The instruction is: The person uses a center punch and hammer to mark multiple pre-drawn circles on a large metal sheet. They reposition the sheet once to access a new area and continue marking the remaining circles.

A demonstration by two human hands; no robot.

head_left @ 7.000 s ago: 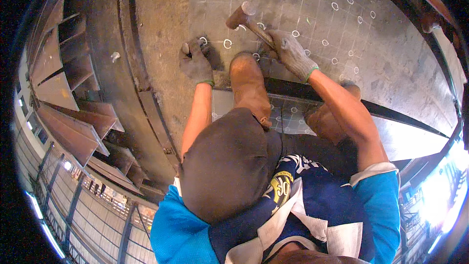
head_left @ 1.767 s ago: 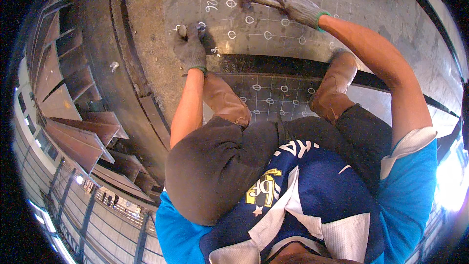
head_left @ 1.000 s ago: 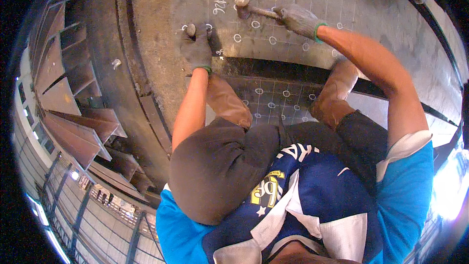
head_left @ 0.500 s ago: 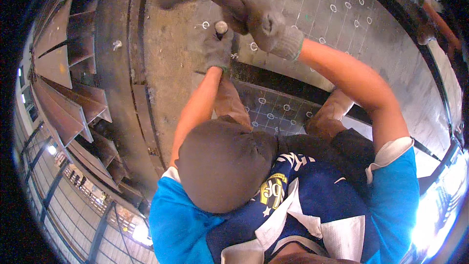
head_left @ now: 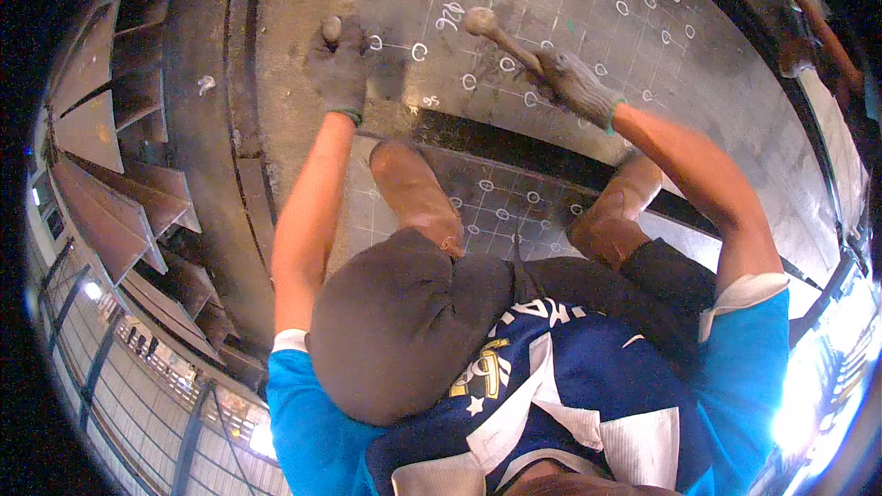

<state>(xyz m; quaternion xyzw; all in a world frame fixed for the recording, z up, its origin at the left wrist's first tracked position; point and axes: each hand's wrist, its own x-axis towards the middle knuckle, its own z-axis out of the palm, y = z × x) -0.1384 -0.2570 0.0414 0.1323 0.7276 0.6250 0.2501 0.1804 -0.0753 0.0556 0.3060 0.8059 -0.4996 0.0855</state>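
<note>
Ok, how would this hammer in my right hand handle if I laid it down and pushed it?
The hammer is probably head-heavy, since its head looks thicker than the handle. Pushed, it may pivot about that bulky end. The handle looks like a solid rod, so it's likely stiff.

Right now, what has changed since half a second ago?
The left hand has moved left with its round-topped tool, past two white rings. The right hand has drawn the hammer back, rightward of that tool. Each keeps its grip; nothing was let go.
</note>
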